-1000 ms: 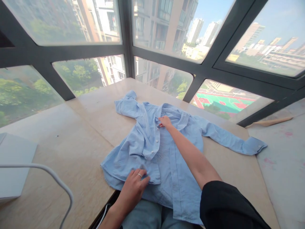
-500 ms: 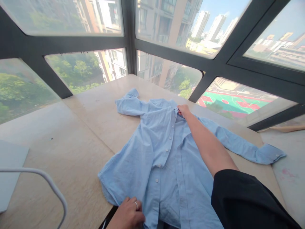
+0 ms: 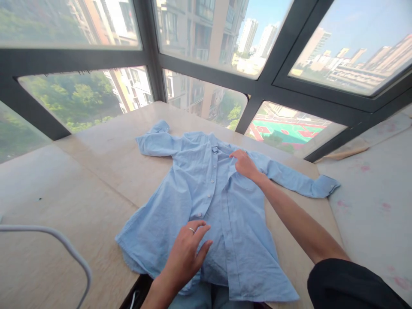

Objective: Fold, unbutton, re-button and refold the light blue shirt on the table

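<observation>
A light blue button-up shirt (image 3: 154, 219) lies front up on the beige surface, its front partly open and its sleeves spread to either side. White buttons run down its left-hand front edge. My right hand (image 3: 246, 165) is at the upper right front panel, just below the collar, with fingertips closed on the cloth. Over the lower middle of the shirt is my left hand (image 3: 188, 249), a ring on one finger. Its fingers are loosely bent and apart, holding nothing.
A white cable (image 3: 64, 244) curves across the near left. Dark-framed windows (image 3: 154, 56) meet in a corner behind the beige surface (image 3: 80, 193). A flower-patterned white wall (image 3: 376, 201) stands at the right. My legs are below the near edge.
My right hand has left the collar near the button edge and moved to the right front panel. My left hand has released the lower hem and risen over the shirt. The view has turned right.
</observation>
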The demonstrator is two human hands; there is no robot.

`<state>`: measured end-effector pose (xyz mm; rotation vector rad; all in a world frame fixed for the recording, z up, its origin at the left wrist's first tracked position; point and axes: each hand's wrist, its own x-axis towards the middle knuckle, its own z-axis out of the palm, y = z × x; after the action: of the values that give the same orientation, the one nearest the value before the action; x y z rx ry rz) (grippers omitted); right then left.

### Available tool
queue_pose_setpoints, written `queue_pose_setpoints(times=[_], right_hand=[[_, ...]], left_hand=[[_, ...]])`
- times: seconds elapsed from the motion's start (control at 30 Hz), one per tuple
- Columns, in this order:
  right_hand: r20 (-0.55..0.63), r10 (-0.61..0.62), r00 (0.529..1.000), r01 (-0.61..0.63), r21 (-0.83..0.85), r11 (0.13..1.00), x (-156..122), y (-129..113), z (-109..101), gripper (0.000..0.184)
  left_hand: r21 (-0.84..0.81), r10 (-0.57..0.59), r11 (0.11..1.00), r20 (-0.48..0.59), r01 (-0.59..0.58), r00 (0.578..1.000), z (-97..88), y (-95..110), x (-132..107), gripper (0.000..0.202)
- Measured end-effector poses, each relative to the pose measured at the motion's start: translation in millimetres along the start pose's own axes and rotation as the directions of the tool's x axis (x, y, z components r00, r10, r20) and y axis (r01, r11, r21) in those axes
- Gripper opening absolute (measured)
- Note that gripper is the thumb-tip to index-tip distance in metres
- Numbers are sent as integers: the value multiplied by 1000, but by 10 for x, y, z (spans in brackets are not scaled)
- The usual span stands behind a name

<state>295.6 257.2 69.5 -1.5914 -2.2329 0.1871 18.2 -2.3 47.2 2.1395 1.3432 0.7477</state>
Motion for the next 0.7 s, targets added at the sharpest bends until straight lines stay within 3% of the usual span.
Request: queue_pose_setpoints(times=[0.07,0.23,0.43,0.57,0.7], right_hand=[[81,-27,996,44,-210,977,-213,117,-119,55],[149,184,972,-104,-429,897,-252,391,-250,65],[249,250,936,-77,-547,834,30,506,-89,70],[230,216,949,-59,-543,838,201,603,-64,43],[73,168,983,-120,-436,892,418,539,-72,34]], left_hand=[[31,2,1000,-47,-1,999,138,-13,159,34],[-8,6,1000,-23,-6,1000,462,96,571,43],[-16,-261,965,24,261,965,771,244,972,66],[39,-379,925,15,378,925,823,210,1091,60],[68,-333,941,-9,333,943,876,130,1060,37]])
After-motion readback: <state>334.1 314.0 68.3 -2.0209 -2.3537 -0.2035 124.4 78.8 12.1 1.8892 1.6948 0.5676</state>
